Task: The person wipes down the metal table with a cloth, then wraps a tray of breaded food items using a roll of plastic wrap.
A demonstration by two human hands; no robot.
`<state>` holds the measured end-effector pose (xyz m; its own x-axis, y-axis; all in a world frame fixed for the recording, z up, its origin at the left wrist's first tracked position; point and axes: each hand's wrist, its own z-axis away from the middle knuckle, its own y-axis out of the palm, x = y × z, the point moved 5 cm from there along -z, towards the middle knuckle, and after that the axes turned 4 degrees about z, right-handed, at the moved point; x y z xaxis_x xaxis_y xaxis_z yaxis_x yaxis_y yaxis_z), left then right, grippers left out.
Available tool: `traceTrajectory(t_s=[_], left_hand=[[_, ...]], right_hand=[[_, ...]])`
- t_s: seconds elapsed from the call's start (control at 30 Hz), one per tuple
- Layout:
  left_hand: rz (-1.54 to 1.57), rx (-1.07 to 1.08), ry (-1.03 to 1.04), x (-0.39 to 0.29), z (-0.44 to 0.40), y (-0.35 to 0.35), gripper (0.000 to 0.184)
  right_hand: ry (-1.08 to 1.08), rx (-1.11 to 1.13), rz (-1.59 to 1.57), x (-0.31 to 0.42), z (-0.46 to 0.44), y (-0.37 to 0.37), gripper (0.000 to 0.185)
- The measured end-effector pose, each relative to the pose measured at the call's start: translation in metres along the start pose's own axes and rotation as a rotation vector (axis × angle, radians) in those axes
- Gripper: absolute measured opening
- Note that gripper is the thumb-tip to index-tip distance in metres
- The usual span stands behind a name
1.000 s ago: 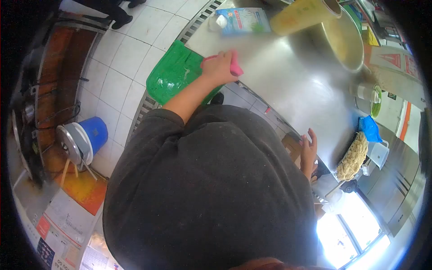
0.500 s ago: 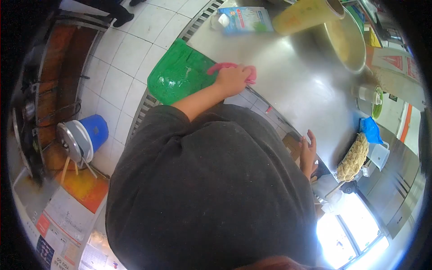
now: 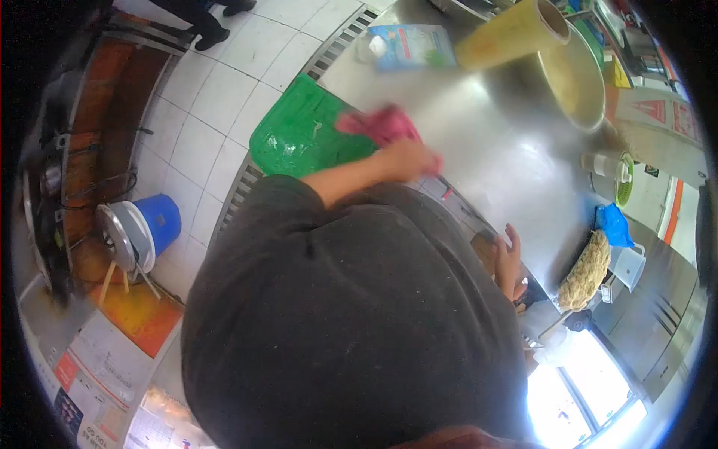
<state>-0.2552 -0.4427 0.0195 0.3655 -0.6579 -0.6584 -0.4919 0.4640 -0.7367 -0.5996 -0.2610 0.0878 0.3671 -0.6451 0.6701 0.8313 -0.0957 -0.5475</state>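
A pink cloth (image 3: 389, 126) is gripped in my left hand (image 3: 410, 159), which is blurred by motion. The hand is at the near-left edge of the stainless steel table (image 3: 493, 150), and the cloth's far end hangs over a green plastic surface (image 3: 307, 135) beside the table. My right hand (image 3: 508, 262) is by the table's front edge with fingers apart and nothing visible in it. Whether it touches the edge, I cannot tell.
On the table are a blue-white packet (image 3: 415, 46), a yellowish cylindrical roll (image 3: 512, 34), a large metal bowl (image 3: 576, 82), a blue bag (image 3: 615, 224) and a heap of noodle-like strands (image 3: 585, 271). A blue bucket (image 3: 158, 223) stands on the left floor. Another person's shoes (image 3: 213, 37) are at top left.
My left hand has moved right and toward my body with the cloth, which now spreads out more. My right hand has barely moved. The other person's feet have come further into view.
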Motion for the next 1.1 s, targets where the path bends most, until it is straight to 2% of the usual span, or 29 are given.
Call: traceTrajectory(t_s=[0.03, 0.1, 0.17, 0.2, 0.23, 0.3, 0.33, 0.4, 0.43, 0.5, 0.53, 0.6, 0.63, 0.67, 0.7, 0.77, 0.83, 0.9, 0.97, 1.0, 1.03, 1.07, 1.1], left_hand=[[-0.008, 0.002, -0.001, 0.004, 0.009, 0.014, 0.016], [0.229, 0.246, -0.204, 0.020, 0.022, 0.052, 0.023], [0.089, -0.016, -0.062, 0.049, 0.058, 0.027, 0.025], [0.330, -0.054, -0.464, 0.057, 0.074, -0.015, 0.025], [-0.021, -0.185, -0.456, 0.083, 0.102, -0.029, 0.023], [-0.143, -0.386, -0.945, 0.150, 0.163, -0.071, 0.023], [-0.179, -0.400, -0.852, 0.173, 0.193, -0.096, 0.022], [-0.105, -0.847, -0.805, 0.163, 0.210, -0.154, 0.025], [-0.101, -0.846, -0.809, 0.152, 0.203, -0.171, 0.025], [0.243, -1.166, -0.668, 0.128, 0.183, -0.200, 0.028], [0.474, -1.215, -0.545, 0.119, 0.160, -0.198, 0.029], [0.730, -1.158, -0.473, 0.084, 0.108, -0.183, 0.026], [0.766, -0.876, -0.513, 0.080, 0.086, -0.162, 0.024], [0.729, -0.872, -0.384, 0.051, 0.058, -0.150, 0.023], [0.924, -0.730, -0.238, 0.014, 0.030, -0.141, 0.023], [0.996, -0.585, -0.089, -0.026, -0.008, -0.114, 0.016], [0.989, -0.516, -0.050, -0.055, -0.031, -0.110, 0.017], [0.879, -0.506, -0.021, -0.055, -0.038, -0.110, 0.018], [0.586, -0.561, -0.101, -0.043, -0.042, -0.106, 0.019], [0.655, -0.602, -0.299, -0.026, -0.043, -0.092, 0.023], [0.655, -0.598, -0.288, -0.024, -0.050, -0.073, 0.023], [0.376, -0.768, -0.361, -0.025, -0.050, -0.059, 0.028], [0.297, -0.730, -0.291, -0.029, -0.053, -0.054, 0.039]], right_hand=[[-0.004, 0.003, -0.007, 0.007, 0.001, 0.003, 0.053], [-0.081, -0.009, 0.060, 0.022, 0.002, -0.002, 0.053], [-0.083, -0.047, 0.047, 0.008, 0.002, -0.017, 0.053], [-0.082, -0.089, 0.012, -0.003, 0.001, -0.021, 0.052], [-0.077, -0.099, 0.000, -0.013, 0.001, -0.024, 0.052], [0.008, -0.073, -0.040, -0.037, 0.009, -0.027, 0.052], [0.020, -0.078, -0.041, -0.040, 0.015, -0.026, 0.052], [0.080, -0.011, -0.062, -0.043, 0.021, -0.020, 0.052], [0.082, -0.010, -0.057, -0.046, 0.020, -0.020, 0.052], [-0.093, -0.018, 0.046, -0.042, 0.013, -0.015, 0.052], [-0.096, -0.020, 0.047, -0.039, 0.011, -0.013, 0.052], [-0.079, 0.000, 0.008, -0.024, 0.005, -0.005, 0.053], [-0.089, -0.003, 0.009, -0.006, 0.004, -0.002, 0.053], [-0.046, 0.016, 0.056, 0.016, 0.008, 0.004, 0.053], [-0.001, 0.034, 0.105, 0.029, 0.008, 0.008, 0.053], [-0.077, 0.043, 0.123, 0.037, -0.002, 0.011, 0.053], [-0.150, 0.048, 0.132, 0.042, -0.006, 0.014, 0.053], [-0.190, 0.058, 0.094, 0.040, -0.006, 0.015, 0.053], [-0.169, 0.024, 0.116, 0.029, 0.003, 0.011, 0.053], [-0.146, -0.003, 0.137, 0.021, 0.008, 0.007, 0.052], [-0.148, -0.013, 0.132, 0.011, 0.012, 0.004, 0.052], [-0.141, -0.026, 0.137, -0.002, 0.016, 0.002, 0.051], [-0.131, -0.036, 0.146, -0.013, 0.021, -0.001, 0.050]])
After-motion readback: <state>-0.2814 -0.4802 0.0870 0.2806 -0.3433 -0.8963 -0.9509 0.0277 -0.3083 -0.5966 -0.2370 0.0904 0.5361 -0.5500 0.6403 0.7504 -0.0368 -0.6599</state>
